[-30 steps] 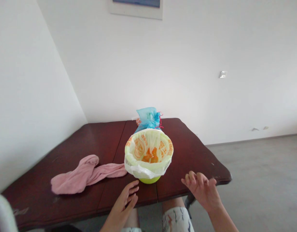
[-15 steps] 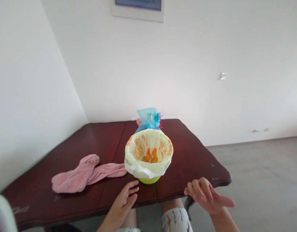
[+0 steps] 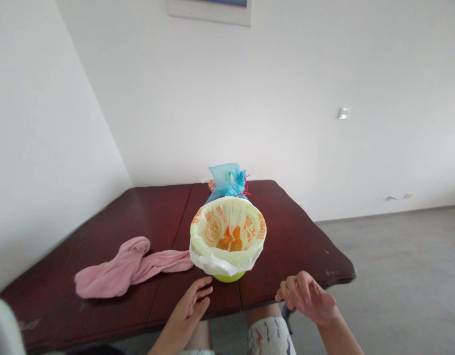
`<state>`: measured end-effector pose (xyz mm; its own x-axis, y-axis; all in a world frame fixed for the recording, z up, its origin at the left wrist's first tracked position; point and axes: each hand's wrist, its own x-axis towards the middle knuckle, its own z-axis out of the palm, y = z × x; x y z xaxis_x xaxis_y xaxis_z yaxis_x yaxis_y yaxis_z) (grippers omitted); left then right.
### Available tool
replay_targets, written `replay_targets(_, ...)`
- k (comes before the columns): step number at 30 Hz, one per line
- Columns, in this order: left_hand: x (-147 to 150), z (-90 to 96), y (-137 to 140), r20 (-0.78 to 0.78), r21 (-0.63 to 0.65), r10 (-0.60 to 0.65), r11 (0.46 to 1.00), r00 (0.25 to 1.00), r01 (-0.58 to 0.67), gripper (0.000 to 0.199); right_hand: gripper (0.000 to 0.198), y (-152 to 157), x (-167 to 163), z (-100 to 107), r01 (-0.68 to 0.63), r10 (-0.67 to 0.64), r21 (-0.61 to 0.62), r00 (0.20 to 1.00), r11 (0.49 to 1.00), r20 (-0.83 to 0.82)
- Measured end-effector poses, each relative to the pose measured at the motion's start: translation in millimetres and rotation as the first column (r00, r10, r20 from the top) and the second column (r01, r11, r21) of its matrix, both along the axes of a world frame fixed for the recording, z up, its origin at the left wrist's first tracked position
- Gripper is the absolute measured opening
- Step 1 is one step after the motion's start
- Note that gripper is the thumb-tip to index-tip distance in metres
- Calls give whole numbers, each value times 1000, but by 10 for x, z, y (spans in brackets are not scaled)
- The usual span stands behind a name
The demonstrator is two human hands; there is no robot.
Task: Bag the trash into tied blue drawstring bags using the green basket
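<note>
1. We see a dark red-brown wooden table [image 3: 294,236].
2. Near its near edge's middle we find a round, bag-lined, lime-green plastic tub [image 3: 228,278].
3. Towards its near-left corner we have a crumpled pink fabric cloth [image 3: 116,276].
4. By its far edge we see a translucent blue plastic bag [image 3: 225,180].

Lime-green basin [image 3: 228,278] upright on dark-red table [image 3: 294,236]; white bag [image 3: 226,266] (orange-printed) lining it, folded down outside.

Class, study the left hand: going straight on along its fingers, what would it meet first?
Probably the green basket, low down near its base, or the white liner overhanging it. The left hand points that way, though depth is unclear.
</note>
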<state>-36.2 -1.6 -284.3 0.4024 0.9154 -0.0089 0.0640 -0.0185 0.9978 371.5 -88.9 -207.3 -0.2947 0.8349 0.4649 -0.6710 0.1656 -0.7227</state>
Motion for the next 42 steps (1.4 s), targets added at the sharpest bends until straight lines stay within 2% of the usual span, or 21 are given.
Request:
replay_targets(4, -11, -26, 32, 5, -1, 11, 1000, 1000, -11, 80, 45, 30, -31, -18, 19, -20, -21, 999, 1000, -33)
replay_targets(9, -21, -20, 53, 19, -20, 13, 1000, 1000, -13, 76, 48, 49, -102, -1, 5, -8, -34, 997, 999, -75)
replay_targets(22, 21, 103, 37, 27, -42, 61, 997, 998, -60, 80, 49, 23, -119, 36, -4, 3, -9, 997, 1000, -82)
replay_targets(32, -15, 42, 64, -3, -24, 38, 999, 999, -38, 76, 48, -2, -93, -11, 10, -9, 8, 996, 1000, -86)
replay_targets(42, -29, -11, 77, -16, -28, 32, 999, 999, -33, 81, 47, 6, -85, -36, 12, -12, -2, 996, 1000, -88)
